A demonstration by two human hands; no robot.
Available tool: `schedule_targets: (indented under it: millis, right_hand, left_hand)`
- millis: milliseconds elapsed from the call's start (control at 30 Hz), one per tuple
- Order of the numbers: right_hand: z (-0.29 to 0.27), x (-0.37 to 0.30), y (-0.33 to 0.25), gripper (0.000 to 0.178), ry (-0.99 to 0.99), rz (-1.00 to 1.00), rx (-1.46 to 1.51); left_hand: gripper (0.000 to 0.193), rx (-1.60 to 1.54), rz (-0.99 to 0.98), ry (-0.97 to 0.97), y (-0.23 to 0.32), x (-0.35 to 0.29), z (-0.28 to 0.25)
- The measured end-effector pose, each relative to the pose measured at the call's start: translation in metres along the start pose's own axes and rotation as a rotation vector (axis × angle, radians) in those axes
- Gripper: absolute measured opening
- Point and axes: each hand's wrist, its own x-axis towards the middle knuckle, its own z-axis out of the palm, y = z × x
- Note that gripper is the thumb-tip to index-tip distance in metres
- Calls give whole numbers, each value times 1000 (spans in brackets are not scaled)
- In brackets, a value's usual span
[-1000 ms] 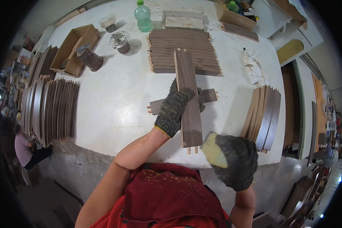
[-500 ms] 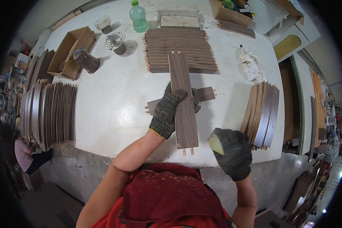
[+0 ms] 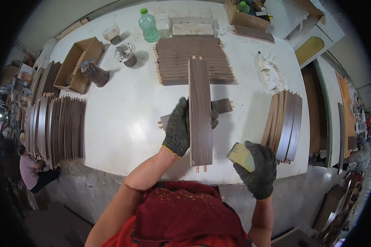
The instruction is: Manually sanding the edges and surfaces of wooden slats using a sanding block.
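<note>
My left hand (image 3: 178,127), in a dark knitted glove, grips a brown wood-grain slat (image 3: 200,111) from beneath, its fingertips showing at the right edge. The slat stands lengthwise before me, with pale dowel pegs out of both ends. Under it a second doweled slat (image 3: 224,106) lies crosswise on the white table. My right hand (image 3: 257,168), gloved too, holds a yellowish sanding block (image 3: 241,157) at the near right, apart from the slat. Beyond them a wide stack of like slats (image 3: 185,61) lies on the table.
More slats stand in a row at the left (image 3: 55,129) and in a smaller bunch at the right (image 3: 285,125). Far left are a wooden box (image 3: 88,53), a dark can (image 3: 95,74) and a plastic-wrapped cup (image 3: 125,55). A green bottle (image 3: 148,26) and a crumpled white cloth (image 3: 270,72) lie farther back.
The slat has turned more upright, and my left thumb has left its face for the left edge. My right hand has rotated, showing more of the sanding block.
</note>
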Motion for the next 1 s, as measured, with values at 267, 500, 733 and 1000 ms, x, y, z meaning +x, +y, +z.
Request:
schedule_targets:
  millis: [267,500,733,1000]
  right_hand:
    - [6,34,6,64,150,36,352]
    - [15,131,11,60,263,135,534]
    - [47,99,-20,56,249,-171,278]
    - [27,15,-26,58,-228,-316,351]
  left_hand:
    - [50,213,-18,4,-20,-9,-33]
    - [45,289,-222,20,-35,-21,-19]
    - [42,254,-110,139,-28,-6,-37]
    - [23,307,57,484,-4,26,-55]
